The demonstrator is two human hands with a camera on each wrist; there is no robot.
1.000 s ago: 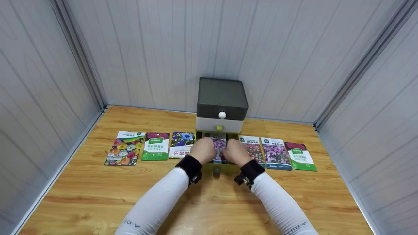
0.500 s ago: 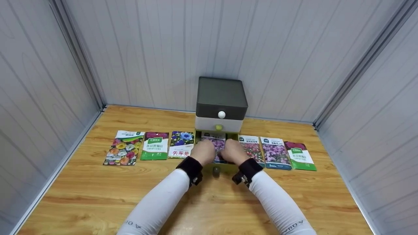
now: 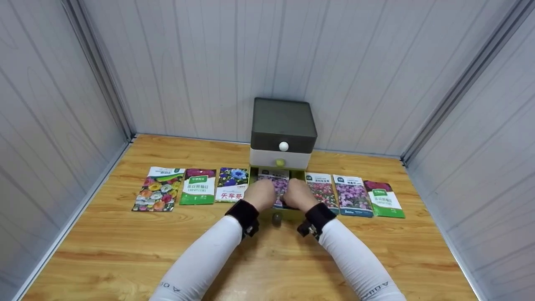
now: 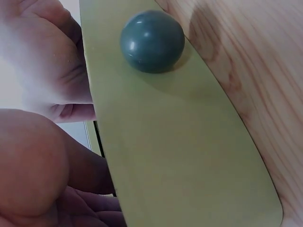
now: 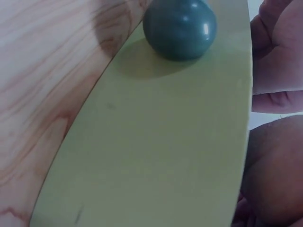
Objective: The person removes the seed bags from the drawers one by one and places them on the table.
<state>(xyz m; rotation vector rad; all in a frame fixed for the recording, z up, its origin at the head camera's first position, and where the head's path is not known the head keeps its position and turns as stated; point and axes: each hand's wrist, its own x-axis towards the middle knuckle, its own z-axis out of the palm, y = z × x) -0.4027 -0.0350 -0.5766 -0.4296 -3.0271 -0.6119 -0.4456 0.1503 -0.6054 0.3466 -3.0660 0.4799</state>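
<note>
A seed packet with purple flowers [image 3: 279, 184] lies in the pulled-out lower drawer [image 3: 288, 215] of a small drawer box [image 3: 284, 119]. My left hand [image 3: 261, 195] reaches into the drawer and grips the packet near its left edge with curled fingers. On the other side, my right hand [image 3: 299, 194] holds the packet near its lower right edge. Both sets of fingertips are hidden in the head view. In the left wrist view, the green drawer front with its dark round knob [image 4: 152, 41] covers part of the fingers; the right wrist view shows the same drawer front [image 5: 161, 142].
To the left lie a multicoloured-flower packet [image 3: 159, 190], a green-and-white packet [image 3: 198, 188] and a blue-flower packet [image 3: 232, 184]. On the right are a red-flower packet [image 3: 322, 190], a purple-flower packet [image 3: 353, 196] and a green-and-white packet [image 3: 384, 200]. Pale panel walls [image 3: 200, 75] surround the wooden table [image 3: 125, 251].
My right hand has shifted slightly left, closer to the packet's middle. The left hand stays almost in place, and the drawer remains pulled out.
</note>
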